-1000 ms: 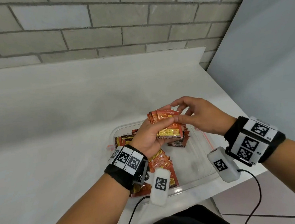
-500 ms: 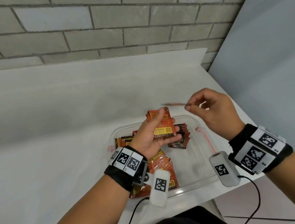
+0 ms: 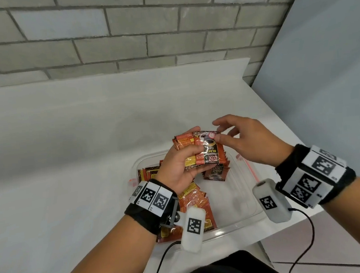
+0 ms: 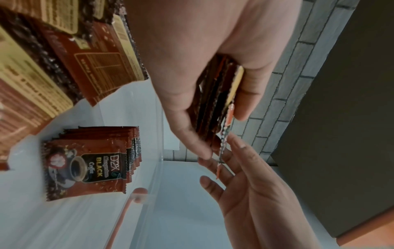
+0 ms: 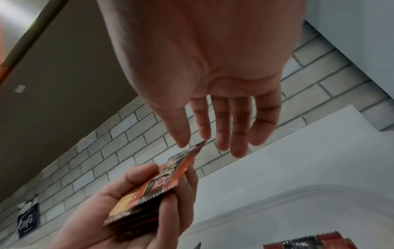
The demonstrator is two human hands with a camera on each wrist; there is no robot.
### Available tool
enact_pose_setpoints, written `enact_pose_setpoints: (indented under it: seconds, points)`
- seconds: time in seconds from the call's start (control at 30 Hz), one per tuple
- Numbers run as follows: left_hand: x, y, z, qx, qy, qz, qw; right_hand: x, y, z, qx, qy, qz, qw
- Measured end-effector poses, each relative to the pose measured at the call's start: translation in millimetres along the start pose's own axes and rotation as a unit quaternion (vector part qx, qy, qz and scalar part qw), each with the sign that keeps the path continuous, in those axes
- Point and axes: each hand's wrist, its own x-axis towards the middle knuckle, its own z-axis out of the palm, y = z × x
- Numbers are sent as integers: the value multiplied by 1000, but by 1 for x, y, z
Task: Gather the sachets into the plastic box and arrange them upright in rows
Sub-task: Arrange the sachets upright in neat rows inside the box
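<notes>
My left hand (image 3: 183, 160) grips a stack of red-brown coffee sachets (image 3: 189, 155) above the clear plastic box (image 3: 237, 225). A front-facing sachet (image 3: 211, 153) lies on top of that stack. My right hand (image 3: 216, 130) touches this sachet's top edge with thumb and straight fingers (image 5: 221, 128); the sachet corner (image 5: 198, 146) sits between them. In the box, a short row of sachets (image 4: 91, 161) stands upright at the far side. More upright sachets (image 3: 149, 172) fill the far left corner. Several loose ones (image 3: 193, 202) lie flat at the near left.
The box sits at the white table's (image 3: 66, 146) near right corner, close to the edge. A brick wall (image 3: 122, 32) runs behind and a grey panel (image 3: 321, 69) stands to the right. Cables hang from both wrist cameras toward my lap.
My right hand pulled one sachet off the stack, turned it over and laid it face-up on the front of the stack. The left hand kept holding the stack in place.
</notes>
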Motion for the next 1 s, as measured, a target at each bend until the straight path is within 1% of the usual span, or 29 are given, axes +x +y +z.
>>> enact_pose_setpoints:
  seconds: [0.07, 0.1, 0.17, 0.23, 0.3, 0.33, 0.4, 0.43, 0.5, 0.57, 0.67, 0.7, 0.83, 1.0]
  points:
    - [-1, 1, 1, 3, -3, 1, 1000, 2, -1, 1, 24, -31, 25, 999]
    - [-1, 1, 1, 2, -3, 1, 1000, 3, 0, 1, 35, -30, 28, 999]
    - [-1, 1, 1, 8, 0, -3, 1000, 4, -1, 4, 80, -1, 34, 996]
    - [-2, 2, 1, 20, -5, -6, 1000, 4, -2, 5, 151, 35, 58, 986]
    - [-3, 1, 2, 31, -7, -1, 1000, 3, -3, 5, 181, 47, 77, 979]
    - [-3, 1, 2, 36, -3, 3, 999, 2, -3, 5, 158, 38, 78, 984]
    - [-3, 0, 2, 44, 9, 12, 999, -1, -3, 6, 65, -12, 61, 996]
    - [-3, 0, 3, 44, 17, 14, 999, -3, -3, 6, 24, -38, 52, 998]
    - [-3, 0, 3, 41, 32, 16, 999, -5, -2, 7, -12, -64, 44, 997]
    - [-3, -1, 2, 51, 36, 13, 998, -5, -2, 4, -24, -52, 47, 997]
    - [-3, -1, 3, 64, 38, 5, 997, -2, -3, -2, -27, 35, 43, 998]
    - [-3, -1, 3, 67, 39, 2, 997, -1, -4, -3, -24, 47, 35, 998]
    - [-4, -1, 5, 77, 35, -8, 996, -1, -5, 0, 29, 7, 26, 999]
    - [-3, 0, 3, 79, 41, 3, 996, -5, -2, 6, 26, -11, 14, 999]
